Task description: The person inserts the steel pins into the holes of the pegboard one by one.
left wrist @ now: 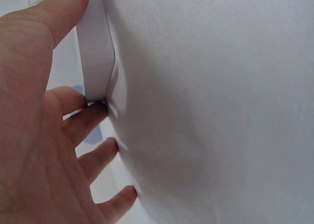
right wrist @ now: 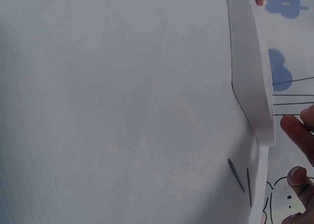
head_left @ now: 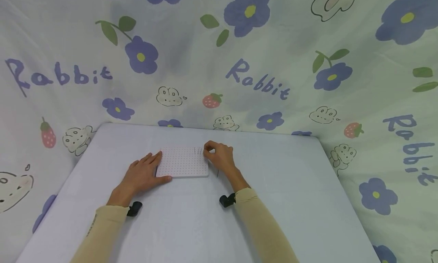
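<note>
A white board (head_left: 183,166) dotted with small holes lies flat. Several thin dark needles (head_left: 197,150) stand upright in a row at its far right corner. My right hand (head_left: 221,156) is at that corner, thumb and forefinger pinching the outermost needle (right wrist: 277,114). My left hand (head_left: 145,173) rests spread around the board's near left corner. Its thumb touches the near edge, and its fingers (left wrist: 100,158) stretch along the left side, some with tips on the cloth. Right of the board, two loose needles (right wrist: 236,175) lie on the cloth under my right hand.
A white cloth covers the table (head_left: 191,221). Behind it hangs a patterned curtain (head_left: 191,57) with flowers and rabbits, which also runs down both sides. Small black cameras (head_left: 227,200) are strapped at both wrists.
</note>
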Demonstrator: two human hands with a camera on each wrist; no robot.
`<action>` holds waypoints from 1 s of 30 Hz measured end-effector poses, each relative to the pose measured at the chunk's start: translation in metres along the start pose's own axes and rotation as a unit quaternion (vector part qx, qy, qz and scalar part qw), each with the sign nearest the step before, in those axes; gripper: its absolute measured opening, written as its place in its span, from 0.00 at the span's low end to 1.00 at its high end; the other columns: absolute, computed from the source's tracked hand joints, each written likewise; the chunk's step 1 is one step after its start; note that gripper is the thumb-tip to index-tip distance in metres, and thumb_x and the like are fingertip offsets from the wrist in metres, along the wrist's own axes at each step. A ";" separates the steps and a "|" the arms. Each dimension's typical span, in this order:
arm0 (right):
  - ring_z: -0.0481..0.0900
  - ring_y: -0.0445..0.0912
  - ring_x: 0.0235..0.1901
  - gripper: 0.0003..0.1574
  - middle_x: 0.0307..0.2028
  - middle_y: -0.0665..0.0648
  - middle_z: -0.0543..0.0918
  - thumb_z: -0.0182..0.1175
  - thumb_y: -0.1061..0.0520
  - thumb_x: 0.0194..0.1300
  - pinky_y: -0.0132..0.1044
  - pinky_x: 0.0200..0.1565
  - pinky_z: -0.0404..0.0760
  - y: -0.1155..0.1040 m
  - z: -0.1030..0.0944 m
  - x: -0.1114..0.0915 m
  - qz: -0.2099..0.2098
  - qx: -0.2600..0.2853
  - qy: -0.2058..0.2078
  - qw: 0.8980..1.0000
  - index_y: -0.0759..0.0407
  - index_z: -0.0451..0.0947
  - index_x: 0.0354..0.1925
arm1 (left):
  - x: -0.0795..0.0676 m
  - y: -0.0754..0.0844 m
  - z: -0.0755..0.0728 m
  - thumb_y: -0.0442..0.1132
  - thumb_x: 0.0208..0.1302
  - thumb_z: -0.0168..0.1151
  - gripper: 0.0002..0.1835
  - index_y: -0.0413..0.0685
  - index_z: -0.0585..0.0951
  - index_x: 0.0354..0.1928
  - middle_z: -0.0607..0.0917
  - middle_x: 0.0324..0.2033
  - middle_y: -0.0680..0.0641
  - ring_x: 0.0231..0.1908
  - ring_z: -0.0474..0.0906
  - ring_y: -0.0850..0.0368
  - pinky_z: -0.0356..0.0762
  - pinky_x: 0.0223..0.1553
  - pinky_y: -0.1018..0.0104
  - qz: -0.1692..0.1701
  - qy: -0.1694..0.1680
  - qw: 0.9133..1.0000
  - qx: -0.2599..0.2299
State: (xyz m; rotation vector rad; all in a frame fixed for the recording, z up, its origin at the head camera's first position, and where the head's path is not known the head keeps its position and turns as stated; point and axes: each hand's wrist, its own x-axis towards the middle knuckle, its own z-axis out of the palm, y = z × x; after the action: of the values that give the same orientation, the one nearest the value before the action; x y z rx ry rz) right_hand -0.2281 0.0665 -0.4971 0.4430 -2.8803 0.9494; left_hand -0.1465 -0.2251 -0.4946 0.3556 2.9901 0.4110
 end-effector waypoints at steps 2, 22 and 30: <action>0.83 0.45 0.43 0.06 0.40 0.42 0.88 0.61 0.49 0.68 0.52 0.52 0.65 0.000 0.000 0.000 0.000 0.002 0.000 1.000 0.43 0.83 0.42 | 0.000 0.000 0.000 0.71 0.58 0.64 0.59 0.37 0.55 0.78 0.63 0.73 0.31 0.73 0.53 0.30 0.52 0.66 0.26 0.001 0.001 1.000 0.000; 0.83 0.44 0.41 0.05 0.39 0.42 0.88 0.61 0.48 0.69 0.51 0.49 0.64 0.003 0.001 0.000 0.004 0.007 0.000 1.000 0.41 0.82 0.41 | 0.001 0.000 0.000 0.71 0.58 0.64 0.59 0.36 0.56 0.77 0.64 0.72 0.30 0.73 0.54 0.30 0.54 0.66 0.26 0.005 0.004 1.000 0.003; 0.83 0.46 0.43 0.06 0.40 0.42 0.88 0.61 0.47 0.69 0.50 0.49 0.64 0.004 0.002 -0.002 0.012 -0.004 -0.011 1.000 0.42 0.83 0.42 | 0.002 -0.001 0.001 0.73 0.58 0.62 0.60 0.36 0.55 0.77 0.64 0.72 0.31 0.73 0.54 0.30 0.54 0.66 0.26 0.005 0.003 1.000 0.005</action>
State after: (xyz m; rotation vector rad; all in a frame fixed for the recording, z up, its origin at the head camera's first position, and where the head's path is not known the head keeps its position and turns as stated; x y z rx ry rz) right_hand -0.2275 0.0685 -0.5011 0.4211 -2.9146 0.9432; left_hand -0.1482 -0.2256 -0.4958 0.3724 2.9981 0.3996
